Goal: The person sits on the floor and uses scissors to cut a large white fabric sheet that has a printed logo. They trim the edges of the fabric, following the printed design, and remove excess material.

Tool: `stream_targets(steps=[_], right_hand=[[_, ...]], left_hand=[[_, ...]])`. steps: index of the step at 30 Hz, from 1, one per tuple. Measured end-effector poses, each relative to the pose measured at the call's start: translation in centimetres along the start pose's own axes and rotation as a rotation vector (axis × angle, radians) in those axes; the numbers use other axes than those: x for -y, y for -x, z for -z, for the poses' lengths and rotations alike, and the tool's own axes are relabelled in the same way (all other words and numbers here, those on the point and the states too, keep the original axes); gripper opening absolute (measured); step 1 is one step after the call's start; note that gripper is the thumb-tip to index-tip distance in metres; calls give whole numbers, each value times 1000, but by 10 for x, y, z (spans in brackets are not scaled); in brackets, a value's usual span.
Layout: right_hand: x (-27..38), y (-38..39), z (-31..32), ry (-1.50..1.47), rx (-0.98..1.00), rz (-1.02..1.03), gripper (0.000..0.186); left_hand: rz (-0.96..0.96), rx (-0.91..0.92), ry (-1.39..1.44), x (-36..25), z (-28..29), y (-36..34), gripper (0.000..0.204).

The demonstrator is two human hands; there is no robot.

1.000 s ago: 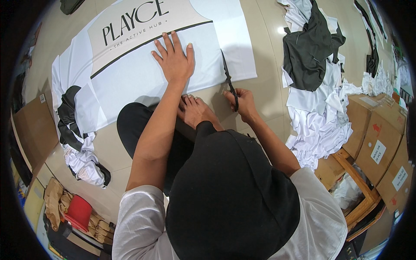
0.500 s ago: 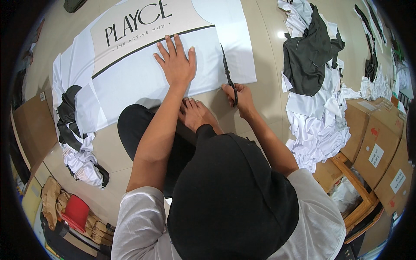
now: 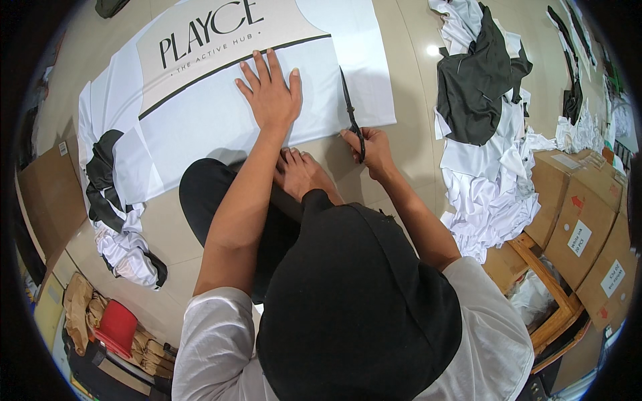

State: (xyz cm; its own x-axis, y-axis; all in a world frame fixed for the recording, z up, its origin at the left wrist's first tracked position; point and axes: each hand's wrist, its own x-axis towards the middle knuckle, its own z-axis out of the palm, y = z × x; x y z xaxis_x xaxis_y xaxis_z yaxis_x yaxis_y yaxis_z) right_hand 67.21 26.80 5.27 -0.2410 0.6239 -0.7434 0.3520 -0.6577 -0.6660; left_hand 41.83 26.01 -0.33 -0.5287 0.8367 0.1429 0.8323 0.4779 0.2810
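Observation:
A wide white cloth with a beige printed panel, black lettering and a dark stripe lies spread on the floor. My left hand rests flat on it, fingers spread, the tips reaching the stripe. Black scissors are gripped in my right hand at the cloth's near right edge. Their blades look almost closed and point away from me, along the line between the printed piece and the plain white strip on the right. The fingers inside the handles are partly hidden.
To the right lies a long heap of white and black fabric scraps, with cardboard boxes and a wooden frame nearer me. A smaller fabric pile sits at left. My bare foot is close to the cloth's near edge.
Very little differs. The cloth and my left hand appear a touch farther up and left; the scissors remain at nearly the same spot in my right hand.

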Motion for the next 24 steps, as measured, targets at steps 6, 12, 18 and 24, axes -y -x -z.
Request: stream_targets(steps=[6,12,18,24], right_hand=[[13,3,-3,-38,1,-23,44],[24,-11,-10,-51,-5,5,45],[23,-20,-9,-43,1,9,43],[19,-20,-7,-31,-2,4,41]], left_hand=[[12,26,11,0,1,0,80],[3,6,11,0,1,1,79],[11,29,24,0,0,0,80],[7,15,7,-1,1,0,80]])
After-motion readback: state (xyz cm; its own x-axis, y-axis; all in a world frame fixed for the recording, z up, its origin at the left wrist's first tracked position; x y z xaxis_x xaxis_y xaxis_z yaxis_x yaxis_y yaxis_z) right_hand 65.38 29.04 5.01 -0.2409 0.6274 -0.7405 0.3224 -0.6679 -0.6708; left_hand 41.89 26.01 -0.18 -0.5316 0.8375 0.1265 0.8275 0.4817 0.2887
